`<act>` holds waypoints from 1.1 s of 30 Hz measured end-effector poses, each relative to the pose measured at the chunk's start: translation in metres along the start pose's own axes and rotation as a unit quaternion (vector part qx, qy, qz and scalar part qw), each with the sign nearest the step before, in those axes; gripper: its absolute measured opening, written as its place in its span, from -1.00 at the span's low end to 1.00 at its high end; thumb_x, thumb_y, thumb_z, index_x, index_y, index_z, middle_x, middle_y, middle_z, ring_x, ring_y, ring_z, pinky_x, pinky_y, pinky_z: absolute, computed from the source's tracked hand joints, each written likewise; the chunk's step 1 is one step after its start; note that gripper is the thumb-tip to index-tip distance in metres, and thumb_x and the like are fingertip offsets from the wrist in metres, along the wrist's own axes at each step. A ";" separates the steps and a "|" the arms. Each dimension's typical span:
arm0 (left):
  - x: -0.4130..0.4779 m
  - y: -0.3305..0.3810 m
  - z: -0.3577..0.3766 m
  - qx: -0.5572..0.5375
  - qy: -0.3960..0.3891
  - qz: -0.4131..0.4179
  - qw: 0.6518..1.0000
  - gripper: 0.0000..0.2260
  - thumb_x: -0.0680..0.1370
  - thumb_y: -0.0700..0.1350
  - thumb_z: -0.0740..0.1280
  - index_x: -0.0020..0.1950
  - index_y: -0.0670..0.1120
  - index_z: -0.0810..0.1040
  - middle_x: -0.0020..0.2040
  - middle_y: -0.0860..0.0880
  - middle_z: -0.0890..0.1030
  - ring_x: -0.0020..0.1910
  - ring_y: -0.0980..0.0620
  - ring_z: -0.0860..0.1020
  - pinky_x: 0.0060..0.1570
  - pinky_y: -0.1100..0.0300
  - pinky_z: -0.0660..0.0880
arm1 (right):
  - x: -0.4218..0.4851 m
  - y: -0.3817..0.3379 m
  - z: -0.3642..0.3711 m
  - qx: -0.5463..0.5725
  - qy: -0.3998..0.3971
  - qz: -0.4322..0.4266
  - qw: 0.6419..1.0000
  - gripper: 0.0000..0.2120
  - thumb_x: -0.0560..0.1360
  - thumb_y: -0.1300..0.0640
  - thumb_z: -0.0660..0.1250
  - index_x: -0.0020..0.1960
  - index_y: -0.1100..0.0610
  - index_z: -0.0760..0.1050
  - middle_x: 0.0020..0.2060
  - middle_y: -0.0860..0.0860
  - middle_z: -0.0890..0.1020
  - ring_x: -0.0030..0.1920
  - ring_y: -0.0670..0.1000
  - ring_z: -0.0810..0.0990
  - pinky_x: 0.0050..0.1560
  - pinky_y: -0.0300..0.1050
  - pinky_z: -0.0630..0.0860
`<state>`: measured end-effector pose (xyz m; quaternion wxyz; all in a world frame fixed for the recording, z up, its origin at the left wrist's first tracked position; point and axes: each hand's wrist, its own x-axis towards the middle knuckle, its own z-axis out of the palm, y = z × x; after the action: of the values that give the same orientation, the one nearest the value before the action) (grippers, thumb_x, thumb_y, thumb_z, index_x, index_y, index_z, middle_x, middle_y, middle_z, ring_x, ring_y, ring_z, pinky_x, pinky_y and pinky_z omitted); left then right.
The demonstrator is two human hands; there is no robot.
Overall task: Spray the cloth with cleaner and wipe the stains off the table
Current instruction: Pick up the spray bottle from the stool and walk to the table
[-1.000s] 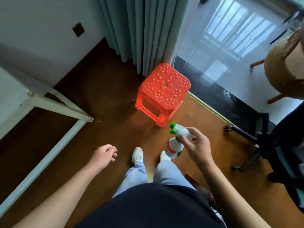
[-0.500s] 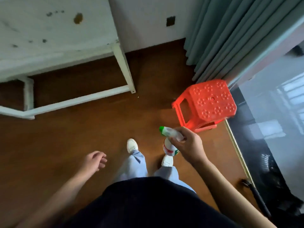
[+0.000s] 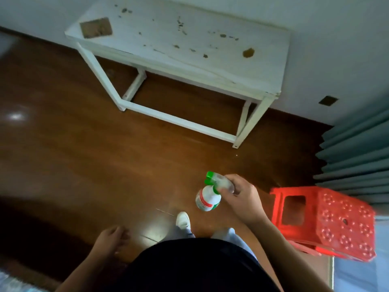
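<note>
Head view: the right hand (image 3: 242, 199) grips a white spray bottle (image 3: 209, 196) with a green nozzle and a red band. Beyond that hand stands the white table (image 3: 231, 68), speckled with brown stains (image 3: 248, 52). The left hand (image 3: 111, 241) hangs loosely curled and holds nothing.

The spray bottle (image 3: 208, 197), white with a red band and a green nozzle and trigger, hangs tilted above the floor, gripped at its neck by the right hand (image 3: 242, 199). The white table (image 3: 210, 66) stands against the wall, well apart from it, its top dotted with brown stains (image 3: 248, 52); a flat brown rectangular cloth (image 3: 96, 27) lies on its far left corner
</note>
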<state>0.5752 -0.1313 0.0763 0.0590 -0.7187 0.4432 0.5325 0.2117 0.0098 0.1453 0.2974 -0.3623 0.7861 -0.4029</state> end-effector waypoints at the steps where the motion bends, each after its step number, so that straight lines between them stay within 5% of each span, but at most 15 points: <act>1: 0.006 0.002 -0.008 -0.007 0.004 -0.004 1.000 -0.73 0.70 -0.20 0.21 -0.02 -0.34 0.60 -0.29 -0.18 0.59 -0.44 -0.03 0.45 -0.46 0.25 0.29 | 0.007 -0.006 0.006 0.013 0.006 0.009 1.000 -0.87 0.47 -0.02 0.44 0.01 -0.07 0.62 -0.13 -0.17 0.68 -0.11 -0.09 0.64 -0.18 -0.18 0.57; 3: 0.016 0.011 -0.020 -0.006 0.011 0.004 1.000 -0.73 0.69 -0.18 0.21 -0.04 -0.31 0.61 -0.26 -0.16 0.63 -0.46 0.00 0.51 -0.44 0.24 0.35 | 0.019 -0.018 0.013 0.042 0.015 0.025 0.999 -0.91 0.49 0.09 0.46 -0.02 -0.06 0.62 -0.15 -0.14 0.68 -0.12 -0.07 0.64 -0.18 -0.20 0.57; 7: 0.039 0.059 -0.030 -0.036 -0.003 0.049 0.998 -0.76 0.68 -0.13 0.23 0.01 -0.20 0.66 -0.05 -0.19 0.74 -0.18 -0.16 0.67 -0.18 0.07 0.48 | 0.052 -0.038 0.022 0.051 0.011 0.021 0.998 -0.86 0.49 0.15 0.48 0.00 -0.04 0.62 -0.14 -0.12 0.68 -0.10 -0.06 0.64 -0.18 -0.28 0.55; 15: 0.089 0.166 -0.049 -0.027 -0.028 0.103 0.994 -0.74 0.69 -0.08 0.23 0.05 -0.17 0.66 -0.04 -0.12 0.73 -0.09 -0.16 0.68 -0.12 0.07 0.52 | 0.163 -0.062 0.045 0.004 -0.032 0.011 0.999 -0.82 0.47 -0.03 0.46 0.05 -0.14 0.57 -0.10 -0.29 0.64 0.00 -0.22 0.59 -0.18 -0.45 0.53; 24: 0.130 0.209 -0.107 -0.100 0.056 -0.004 0.993 -0.74 0.72 -0.09 0.18 0.05 -0.17 0.63 -0.02 -0.14 0.70 -0.03 -0.21 0.67 -0.12 0.05 0.52 | 0.323 -0.134 0.102 -0.028 -0.155 -0.034 0.987 -0.87 0.49 -0.11 0.44 0.00 -0.23 0.51 -0.05 -0.41 0.57 0.05 -0.35 0.51 -0.26 -0.54 0.47; 33: 0.158 0.197 -0.158 -0.194 0.120 -0.094 0.969 -0.73 0.70 -0.06 0.20 0.04 -0.14 0.65 -0.05 -0.11 0.72 -0.11 -0.14 0.70 -0.19 0.08 0.53 | 0.430 -0.227 0.192 -0.046 -0.242 -0.091 0.965 -0.77 0.51 -0.09 0.45 0.14 -0.14 0.53 -0.01 -0.28 0.61 0.04 -0.13 0.61 -0.05 -0.44 0.57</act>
<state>0.5566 -0.4281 0.0908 -0.0850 -0.8139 0.2656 0.5097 0.1909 -0.5119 0.1669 0.4237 -0.5325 0.6720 -0.2919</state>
